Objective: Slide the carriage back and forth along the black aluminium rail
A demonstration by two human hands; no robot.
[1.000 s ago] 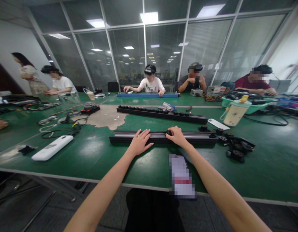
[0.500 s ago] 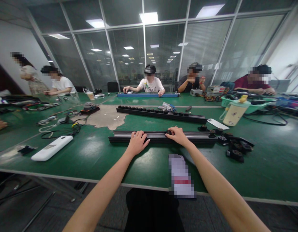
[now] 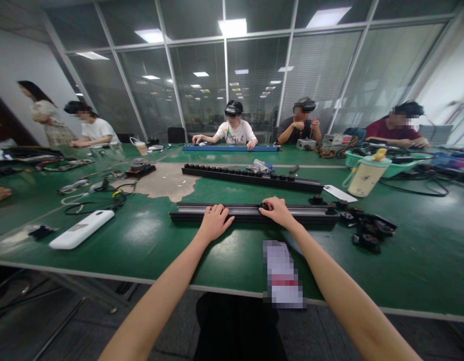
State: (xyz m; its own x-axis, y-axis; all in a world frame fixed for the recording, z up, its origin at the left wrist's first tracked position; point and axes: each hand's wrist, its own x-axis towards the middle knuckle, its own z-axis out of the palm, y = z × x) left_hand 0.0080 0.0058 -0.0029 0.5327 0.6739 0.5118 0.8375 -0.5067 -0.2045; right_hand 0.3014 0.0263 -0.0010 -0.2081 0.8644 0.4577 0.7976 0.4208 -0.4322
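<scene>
Long black rail with grey channel [image 3: 247,218] lies on green tabletop [image 3: 142,265] at wearer's 12 o'clock. Left hand [image 3: 215,224], about 11:30, grips it; right hand [image 3: 276,211], about 12:30, pinches small black block [image 3: 264,206] in channel. Loose black parts [image 3: 367,242] at 2.

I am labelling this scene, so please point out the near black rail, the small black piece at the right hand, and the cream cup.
Near black rail [image 3: 249,218]: head view, front wall.
Small black piece [image 3: 264,206]: head view, uncovered part.
Cream cup [image 3: 366,179]: head view, middle of body.
</scene>
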